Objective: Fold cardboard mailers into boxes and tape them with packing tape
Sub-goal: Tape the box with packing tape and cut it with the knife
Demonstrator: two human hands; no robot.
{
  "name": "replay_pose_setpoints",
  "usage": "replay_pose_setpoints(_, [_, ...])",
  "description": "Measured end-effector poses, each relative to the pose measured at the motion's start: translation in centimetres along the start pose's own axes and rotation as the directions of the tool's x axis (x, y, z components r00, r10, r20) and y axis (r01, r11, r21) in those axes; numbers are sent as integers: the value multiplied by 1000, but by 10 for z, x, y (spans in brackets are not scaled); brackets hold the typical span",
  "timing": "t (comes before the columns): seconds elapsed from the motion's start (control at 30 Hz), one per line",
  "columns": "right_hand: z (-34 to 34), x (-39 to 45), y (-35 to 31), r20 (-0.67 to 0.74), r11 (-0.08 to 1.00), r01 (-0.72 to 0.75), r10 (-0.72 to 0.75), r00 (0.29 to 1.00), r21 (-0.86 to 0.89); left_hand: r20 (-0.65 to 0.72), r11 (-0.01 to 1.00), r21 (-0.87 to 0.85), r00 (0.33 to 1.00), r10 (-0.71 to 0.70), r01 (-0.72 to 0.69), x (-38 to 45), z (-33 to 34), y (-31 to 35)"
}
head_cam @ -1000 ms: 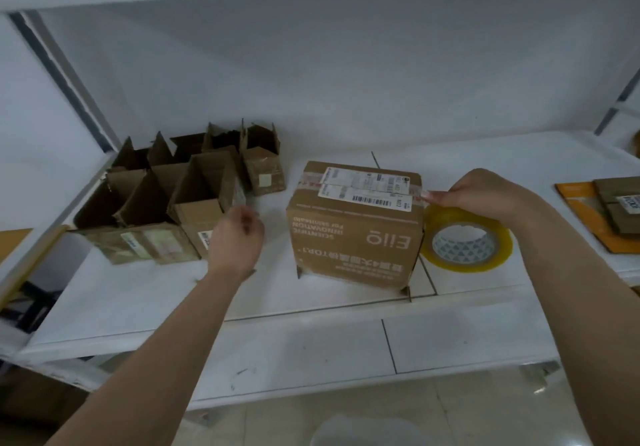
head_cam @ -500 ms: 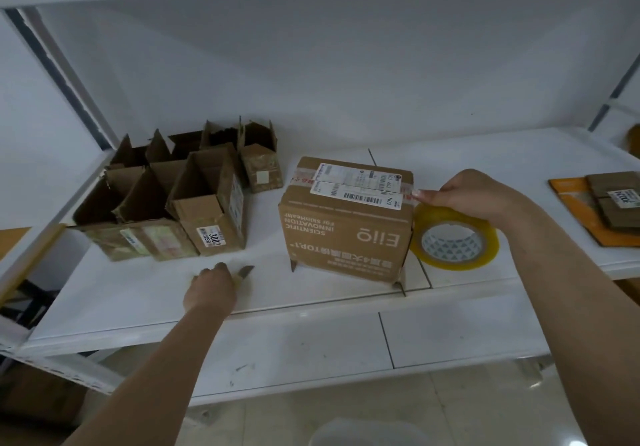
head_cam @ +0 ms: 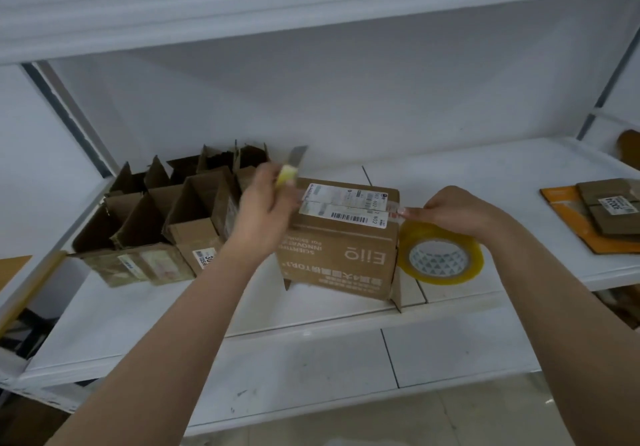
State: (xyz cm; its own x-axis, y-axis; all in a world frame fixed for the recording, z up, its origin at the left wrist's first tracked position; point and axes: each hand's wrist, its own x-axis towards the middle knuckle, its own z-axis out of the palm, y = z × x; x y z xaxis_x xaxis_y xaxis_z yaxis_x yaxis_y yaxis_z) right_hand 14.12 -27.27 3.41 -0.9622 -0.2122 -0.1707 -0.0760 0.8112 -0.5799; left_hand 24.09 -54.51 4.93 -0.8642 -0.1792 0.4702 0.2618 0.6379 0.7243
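White shelf (head_cam: 485, 182): left hand (head_cam: 263, 217) grips a blurred, apparently yellow-handled knife (head_cam: 291, 168).

Both forearms bare, apparently no sleeves, rings or watch visible

centre: closed box (head_cam: 337, 237) on shelf (head_cam: 485, 175)
left of it: open boxes (head_cam: 156, 224)
right, touching: tape roll (head_cam: 440, 258)
far right: flat mailers (head_cam: 602, 213)

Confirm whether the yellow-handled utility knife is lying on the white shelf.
No: the left hand grips the yellow-handled utility knife raised above the brown cardboard box, blade pointing up.
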Motion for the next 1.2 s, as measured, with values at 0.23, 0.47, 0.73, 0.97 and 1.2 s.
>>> replay_pose_setpoints(0.23, [-10,-5,6,111,994,26,-38,993,110,403,965,-170,908,-116,199,43,92,62])
replay_pose_setpoints(0.47, [-8,-22,42,225,828,-7,-144,964,561,300,998,2,952,-53,56,39,106,34])
replay_pose_setpoints(0.73, [-11,-12,41,197,889,60,-166,966,454,241,996,93,970,-31,9,38,107,36])
replay_pose_setpoints(0.97, [3,-11,50,195,984,3,-39,980,178,242,991,133,970,-13,-20,35,105,36])
replay_pose_setpoints(1.2, [7,-22,59,229,943,-45,-34,973,330,486,987,160,870,-82,4,37,92,47])
